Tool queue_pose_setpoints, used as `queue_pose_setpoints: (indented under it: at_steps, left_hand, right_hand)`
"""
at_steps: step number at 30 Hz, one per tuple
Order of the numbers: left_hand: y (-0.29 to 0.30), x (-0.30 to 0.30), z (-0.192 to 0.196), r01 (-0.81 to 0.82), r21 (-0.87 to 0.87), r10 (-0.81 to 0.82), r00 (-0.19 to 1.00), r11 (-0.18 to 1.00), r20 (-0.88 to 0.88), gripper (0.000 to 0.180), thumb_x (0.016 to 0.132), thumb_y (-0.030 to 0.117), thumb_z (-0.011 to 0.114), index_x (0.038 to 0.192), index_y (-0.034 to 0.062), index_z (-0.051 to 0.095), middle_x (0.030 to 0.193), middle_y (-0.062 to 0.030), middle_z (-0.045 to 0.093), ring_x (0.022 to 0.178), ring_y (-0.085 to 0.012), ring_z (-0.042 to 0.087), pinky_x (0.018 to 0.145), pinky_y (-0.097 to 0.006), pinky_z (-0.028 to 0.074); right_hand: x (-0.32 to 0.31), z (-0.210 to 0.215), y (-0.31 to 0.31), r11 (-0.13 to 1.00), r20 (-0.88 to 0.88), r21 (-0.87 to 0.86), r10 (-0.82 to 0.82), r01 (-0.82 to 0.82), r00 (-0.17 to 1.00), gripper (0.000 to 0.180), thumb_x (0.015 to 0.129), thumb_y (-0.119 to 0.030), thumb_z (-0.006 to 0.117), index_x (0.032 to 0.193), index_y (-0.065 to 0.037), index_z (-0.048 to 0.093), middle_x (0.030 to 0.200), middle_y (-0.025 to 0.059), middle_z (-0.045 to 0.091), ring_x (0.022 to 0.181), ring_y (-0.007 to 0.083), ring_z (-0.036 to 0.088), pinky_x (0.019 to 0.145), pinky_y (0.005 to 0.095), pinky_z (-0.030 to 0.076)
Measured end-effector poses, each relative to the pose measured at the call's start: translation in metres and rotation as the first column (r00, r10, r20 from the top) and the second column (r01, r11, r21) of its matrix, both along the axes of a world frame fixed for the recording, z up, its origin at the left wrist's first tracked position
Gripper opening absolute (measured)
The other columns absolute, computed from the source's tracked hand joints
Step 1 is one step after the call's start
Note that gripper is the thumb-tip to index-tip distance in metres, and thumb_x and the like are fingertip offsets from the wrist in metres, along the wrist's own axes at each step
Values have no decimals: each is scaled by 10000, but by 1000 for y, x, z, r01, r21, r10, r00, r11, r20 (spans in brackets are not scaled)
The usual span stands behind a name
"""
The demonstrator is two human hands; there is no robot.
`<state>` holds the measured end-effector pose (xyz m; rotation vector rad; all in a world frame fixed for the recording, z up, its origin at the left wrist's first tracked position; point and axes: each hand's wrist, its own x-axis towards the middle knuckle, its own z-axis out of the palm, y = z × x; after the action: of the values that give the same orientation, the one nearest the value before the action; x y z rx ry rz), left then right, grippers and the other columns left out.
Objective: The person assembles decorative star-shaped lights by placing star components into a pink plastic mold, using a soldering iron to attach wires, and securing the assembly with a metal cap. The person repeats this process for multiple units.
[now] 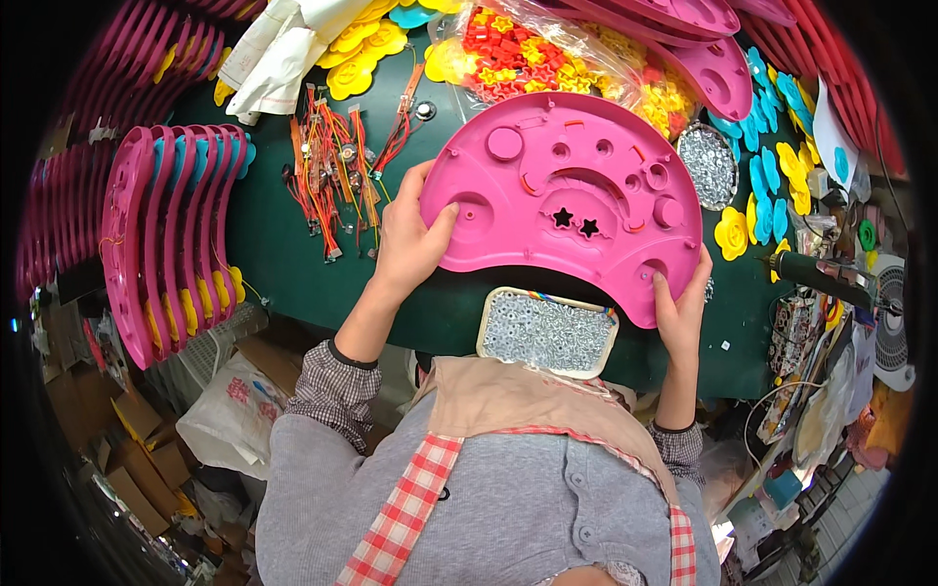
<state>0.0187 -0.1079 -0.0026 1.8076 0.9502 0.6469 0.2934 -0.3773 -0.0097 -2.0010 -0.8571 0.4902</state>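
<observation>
The dark green table [266, 210] took up the middle; brown cardboard boxes [137, 500] kinda cluttered the lower left; a pale fan [891, 327] sat far right, some bright light [806, 476] glaring below.

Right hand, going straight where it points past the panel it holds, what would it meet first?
Probably the oval heap of small silvery parts beyond the pink panel, though depth is unclear.

Small red printed characters [237, 390] stand on the crumpled white plastic sack [223, 430] at the near left, past the near edge of the dark green counter [278, 278], too blurred to read, and no other lettering can be made out.
</observation>
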Motion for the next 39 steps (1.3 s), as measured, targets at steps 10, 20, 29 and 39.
queue_pose_setpoints:
  at_steps: [10,20,29,39]
  left_hand:
    - [-1,-5,-9,6,23,-4,998,1000,-60,492,924,51,675,1381,-18,509,1151,-244,745,1072,-367,754,929,-421,571]
    - [3,-5,-11,110,283,-40,970,953,-242,642,874,19,668,1476,-6,447,1292,-235,608,1257,-418,536,1107,-468,431]
    - [5,1,-16,119,-35,-114,986,992,117,628,898,38,639,1495,8,443,1442,-257,577,1329,-395,601,1131,-431,465]
    - [-15,-3,-16,205,376,-120,964,904,-237,792,897,177,742,1556,-54,368,1460,-272,447,1348,-437,445,1168,-504,342]
  right_hand:
    - [2,5,2,999,6,-28,43,-43,999,696,989,-28,639,1582,15,277,1457,251,542,1301,329,606,1098,404,471]
    - [8,7,5,997,14,-19,75,-75,997,689,978,-25,651,1563,4,289,1422,265,584,1293,354,632,1088,419,489]
    - [6,6,-1,998,104,-41,51,-47,993,679,978,-17,647,1557,-10,294,1383,263,613,1261,345,656,1062,416,509]
    - [21,25,-14,986,76,-152,76,-64,994,668,960,-27,680,1549,3,366,1386,239,622,1250,326,662,1064,414,512]
